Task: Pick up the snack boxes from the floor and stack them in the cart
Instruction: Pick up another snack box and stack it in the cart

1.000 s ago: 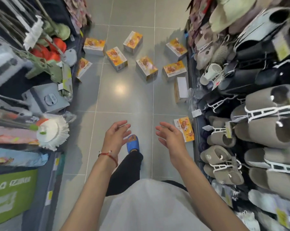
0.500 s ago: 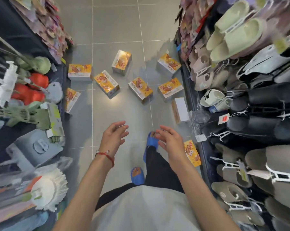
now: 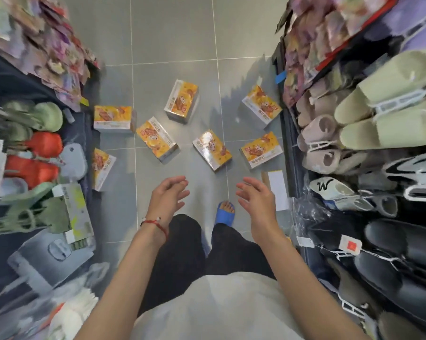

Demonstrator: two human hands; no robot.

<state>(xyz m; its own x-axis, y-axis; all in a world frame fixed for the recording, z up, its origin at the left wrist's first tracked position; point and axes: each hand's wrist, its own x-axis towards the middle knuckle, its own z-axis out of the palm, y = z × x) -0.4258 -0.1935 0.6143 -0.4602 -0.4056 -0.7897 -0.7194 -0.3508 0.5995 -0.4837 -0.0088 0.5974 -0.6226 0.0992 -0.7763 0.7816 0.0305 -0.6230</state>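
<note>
Seven yellow boxes (image 3: 212, 149) are scattered on the tiled floor (image 3: 172, 33) between two racks, ahead of the hands and untouched. Another box (image 3: 277, 185), white face up, is laid against the right rack (image 3: 289, 143), just beside the right hand (image 3: 256, 200). The left hand (image 3: 169, 200) and the right are held apart above the floor, fingers loosely spread and slightly bent, nothing gripped. The right rack is packed with slippers (image 3: 388, 123).
</note>
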